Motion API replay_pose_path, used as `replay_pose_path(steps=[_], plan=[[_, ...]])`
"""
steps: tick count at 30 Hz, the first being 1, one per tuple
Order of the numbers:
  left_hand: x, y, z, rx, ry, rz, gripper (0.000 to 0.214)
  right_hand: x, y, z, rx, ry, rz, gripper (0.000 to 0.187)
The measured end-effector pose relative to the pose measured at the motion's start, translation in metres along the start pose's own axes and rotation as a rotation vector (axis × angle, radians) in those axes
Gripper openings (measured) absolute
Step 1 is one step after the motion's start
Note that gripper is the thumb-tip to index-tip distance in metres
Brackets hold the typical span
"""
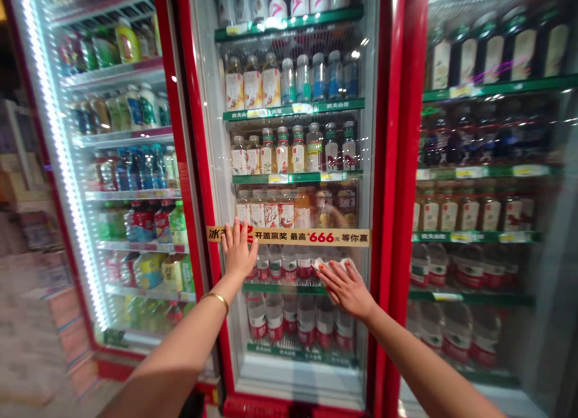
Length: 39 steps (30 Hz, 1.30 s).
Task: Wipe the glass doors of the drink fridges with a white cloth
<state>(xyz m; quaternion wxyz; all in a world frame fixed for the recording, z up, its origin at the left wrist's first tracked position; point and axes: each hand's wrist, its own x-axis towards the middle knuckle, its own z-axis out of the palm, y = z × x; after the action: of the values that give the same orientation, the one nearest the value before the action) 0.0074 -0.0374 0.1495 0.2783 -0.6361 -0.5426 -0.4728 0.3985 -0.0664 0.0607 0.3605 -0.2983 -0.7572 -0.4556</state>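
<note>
A red-framed drinks fridge stands in front of me with a glass door [289, 165]. My left hand [238, 249] lies flat on the glass with fingers spread, over the left end of a yellow promotional strip [307, 236]. A gold bangle [217, 298] circles that wrist. My right hand [345, 285] presses a white cloth [345, 264] against the glass lower down, fingers stretched out over it. Behind the door, shelves carry rows of bottles [280, 150].
A second glass-door fridge [130, 183] with lit shelves of drinks stands to the left, and a third [478, 213] to the right. Red door frames [392, 195] separate them. The floor and stacked goods at the far left are blurred.
</note>
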Motion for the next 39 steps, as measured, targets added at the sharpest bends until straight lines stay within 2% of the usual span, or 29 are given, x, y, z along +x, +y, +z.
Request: replay_pose_path(steps=[1, 3, 8, 10, 13, 17, 19, 22, 24, 25, 27, 30, 31, 33, 34, 36, 37, 39], plan=[[0.0, -0.002, -0.001, 0.011, -0.031, 0.007, 0.077, -0.004, 0.002, -0.001, 0.019, -0.01, -0.001, 0.063], [0.001, -0.009, -0.003, 0.039, -0.098, 0.031, 0.079, 0.007, 0.017, -0.001, 0.054, -0.008, 0.051, 0.065], [0.0, -0.019, 0.006, 0.113, -0.199, 0.037, 0.111, 0.094, 0.067, -0.007, 0.051, 0.057, 0.348, 0.071], [0.0, -0.021, 0.01, 0.128, -0.218, 0.036, 0.117, 0.115, 0.08, -0.015, 0.031, 0.066, 0.409, 0.068], [0.0, -0.023, 0.012, 0.12, -0.252, 0.048, 0.118, 0.114, 0.089, -0.025, 0.057, 0.054, 0.402, 0.066], [0.001, -0.024, 0.003, 0.069, -0.294, 0.063, 0.111, 0.083, 0.075, -0.02, 0.109, 0.065, 0.396, 0.074], [0.001, -0.023, -0.006, 0.043, -0.314, 0.062, 0.105, 0.067, 0.056, -0.008, 0.139, 0.1, 0.339, 0.075], [0.002, -0.022, -0.023, 0.012, -0.362, 0.047, 0.096, 0.051, 0.028, 0.012, 0.229, 0.077, 0.039, 0.059], [0.003, -0.021, -0.034, -0.007, -0.407, 0.033, 0.094, 0.055, 0.025, 0.015, 0.285, 0.036, -0.156, 0.047], [0.003, -0.021, -0.039, -0.019, -0.429, 0.025, 0.094, 0.064, 0.03, 0.012, 0.297, 0.032, -0.185, 0.046], [0.003, -0.019, -0.044, -0.043, -0.456, 0.004, 0.095, 0.094, 0.051, 0.001, 0.286, 0.054, -0.105, 0.052], [-0.001, -0.011, -0.042, -0.088, -0.431, -0.051, 0.096, 0.153, 0.08, -0.017, 0.261, 0.104, 0.132, 0.061], [-0.003, -0.007, -0.04, -0.105, -0.406, -0.076, 0.095, 0.17, 0.082, -0.019, 0.281, 0.114, 0.158, 0.061], [-0.007, 0.003, -0.034, -0.143, -0.346, -0.135, 0.09, 0.186, 0.071, -0.013, 0.346, 0.106, 0.097, 0.061], [-0.01, 0.008, -0.031, -0.164, -0.312, -0.165, 0.087, 0.185, 0.061, -0.007, 0.384, 0.087, 0.022, 0.062], [-0.014, 0.018, -0.026, -0.208, -0.237, -0.223, 0.08, 0.164, 0.039, 0.011, 0.44, 0.024, -0.149, 0.063], [-0.016, 0.023, -0.024, -0.231, -0.197, -0.254, 0.077, 0.146, 0.029, 0.02, 0.468, -0.011, -0.229, 0.064], [-0.02, 0.037, -0.018, -0.28, -0.112, -0.327, 0.072, 0.102, 0.015, 0.035, 0.495, -0.051, -0.302, 0.067]])
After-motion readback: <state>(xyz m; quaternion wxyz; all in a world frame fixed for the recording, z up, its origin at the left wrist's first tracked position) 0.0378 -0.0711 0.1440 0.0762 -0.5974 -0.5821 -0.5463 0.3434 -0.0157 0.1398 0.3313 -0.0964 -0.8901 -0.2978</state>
